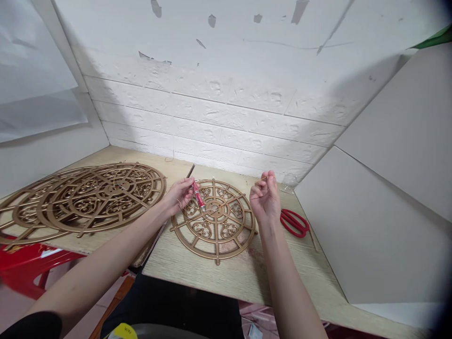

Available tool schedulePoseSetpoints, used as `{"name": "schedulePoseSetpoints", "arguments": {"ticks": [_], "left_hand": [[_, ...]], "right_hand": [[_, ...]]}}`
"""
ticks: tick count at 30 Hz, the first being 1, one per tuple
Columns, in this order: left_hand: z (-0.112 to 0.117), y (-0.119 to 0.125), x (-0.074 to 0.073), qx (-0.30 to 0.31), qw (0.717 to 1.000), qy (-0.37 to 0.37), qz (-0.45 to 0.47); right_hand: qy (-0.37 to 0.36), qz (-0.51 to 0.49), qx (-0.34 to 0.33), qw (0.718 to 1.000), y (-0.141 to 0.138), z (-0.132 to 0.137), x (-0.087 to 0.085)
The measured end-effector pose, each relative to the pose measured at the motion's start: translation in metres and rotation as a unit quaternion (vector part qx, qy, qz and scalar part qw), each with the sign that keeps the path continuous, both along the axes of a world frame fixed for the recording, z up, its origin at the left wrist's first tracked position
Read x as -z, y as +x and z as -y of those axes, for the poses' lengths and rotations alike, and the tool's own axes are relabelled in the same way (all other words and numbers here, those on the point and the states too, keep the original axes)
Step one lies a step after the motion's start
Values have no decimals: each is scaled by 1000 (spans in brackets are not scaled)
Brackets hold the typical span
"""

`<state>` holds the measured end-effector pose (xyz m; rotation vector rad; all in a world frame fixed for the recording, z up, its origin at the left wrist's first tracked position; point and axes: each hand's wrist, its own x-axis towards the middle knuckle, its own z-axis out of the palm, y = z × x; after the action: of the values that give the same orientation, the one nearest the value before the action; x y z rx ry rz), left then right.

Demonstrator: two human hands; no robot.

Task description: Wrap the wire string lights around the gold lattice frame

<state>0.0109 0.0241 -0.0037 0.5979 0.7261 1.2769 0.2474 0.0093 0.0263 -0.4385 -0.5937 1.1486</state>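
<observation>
My left hand (181,194) is closed around a small red tube (198,194) with pale print and a silvery lower end. The tube slants down over a round gold openwork wheel (217,256) that lies flat on the table. A thin thread or wire loops beneath my left fingers. To the right, my right hand (265,195) is raised with thumb and fingers pinched on a thin golden thread (262,179). Where the rest of this thread runs is hard to make out. Red-handled scissors (294,222) rest beside my right wrist, their blades mostly hidden.
Several similar gold wheels (102,202) are stacked on the left part of the table (169,278), with loose thread on top. A white brick-patterned wall (197,113) closes off the back, and white panels (381,188) stand at the right. A red stool (24,268) is below left.
</observation>
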Motion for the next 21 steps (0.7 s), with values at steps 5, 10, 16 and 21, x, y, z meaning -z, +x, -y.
{"name": "schedulePoseSetpoints", "arguments": {"ticks": [5,10,16,21], "left_hand": [[0,0,-1,-5,1000,-1,0],[0,1,-2,-10,1000,-1,-2],[0,0,-2,-8,1000,-8,7],[-1,0,-2,-25,999,-28,20]], "right_hand": [[13,-18,-31,999,10,-5,6],[37,-2,-55,998,18,-7,11],[14,47,-41,998,8,1,2],[36,287,-30,957,-17,11,6]]}}
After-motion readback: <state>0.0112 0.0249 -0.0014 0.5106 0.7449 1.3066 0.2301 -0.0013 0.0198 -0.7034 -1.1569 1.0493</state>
